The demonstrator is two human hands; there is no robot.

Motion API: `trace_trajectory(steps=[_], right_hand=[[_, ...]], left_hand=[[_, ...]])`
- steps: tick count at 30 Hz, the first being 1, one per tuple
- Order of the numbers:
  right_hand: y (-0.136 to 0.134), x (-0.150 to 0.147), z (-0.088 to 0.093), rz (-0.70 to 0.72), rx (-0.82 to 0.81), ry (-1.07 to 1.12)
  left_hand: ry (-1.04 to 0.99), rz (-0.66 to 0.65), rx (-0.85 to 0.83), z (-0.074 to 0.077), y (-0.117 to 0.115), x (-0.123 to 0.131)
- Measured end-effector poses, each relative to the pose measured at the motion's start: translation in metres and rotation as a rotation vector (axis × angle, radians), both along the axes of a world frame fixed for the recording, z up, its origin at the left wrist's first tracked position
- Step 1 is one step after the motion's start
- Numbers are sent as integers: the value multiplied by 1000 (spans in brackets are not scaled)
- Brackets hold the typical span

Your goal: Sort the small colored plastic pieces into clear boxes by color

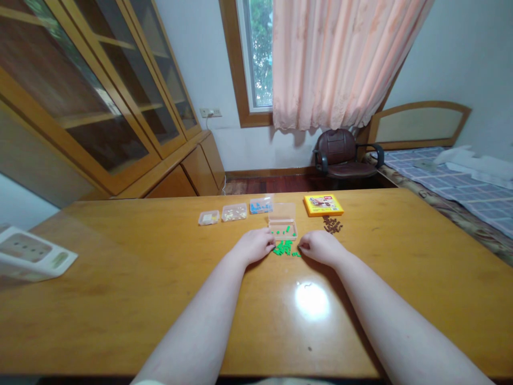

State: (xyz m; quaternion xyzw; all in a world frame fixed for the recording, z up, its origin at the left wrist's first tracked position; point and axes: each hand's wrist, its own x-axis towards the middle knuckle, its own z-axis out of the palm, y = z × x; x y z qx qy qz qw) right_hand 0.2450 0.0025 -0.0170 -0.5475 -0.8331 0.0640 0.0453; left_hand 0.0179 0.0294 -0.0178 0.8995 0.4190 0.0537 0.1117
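Both hands at the little heap of green pieces, mid-tabletop

From where I sit I see the green pieces (285,248) lying loose on the glossy tabletop (120,267), just in front of an open clear box (283,229) that has a few more of them inside. My left hand (256,246) is loosely curled against the heap's left edge, and I cannot tell how wide its fingers are. My right hand (320,247) is drawn into a narrow pinch at the right edge, but whether a piece sits in that pinch is too small to make out. I judge the pieces light, hard and apt to skid on the shiny wood. They are best taken one at a time, fingertips on opposite sides. Brown pieces (332,224) and a yellow box (323,205) lie nearby to the right.
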Motion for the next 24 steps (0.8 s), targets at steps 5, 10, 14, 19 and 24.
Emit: trace_trajectory(steps=[5, 10, 14, 19, 24], right_hand=[[3, 1, -3, 1, -22, 52], [5, 1, -8, 2, -29, 51], [4, 0, -7, -20, -30, 39], [4, -1, -12, -29, 8, 198], [8, -5, -21, -137, 128, 464]], left_hand=[[3, 27, -12, 3, -2, -1], [-7, 62, 0, 4, -1, -5], [46, 71, -19, 3, 0, -7], [73, 102, -45, 5, -2, -4], [53, 86, -53, 6, -2, -3]])
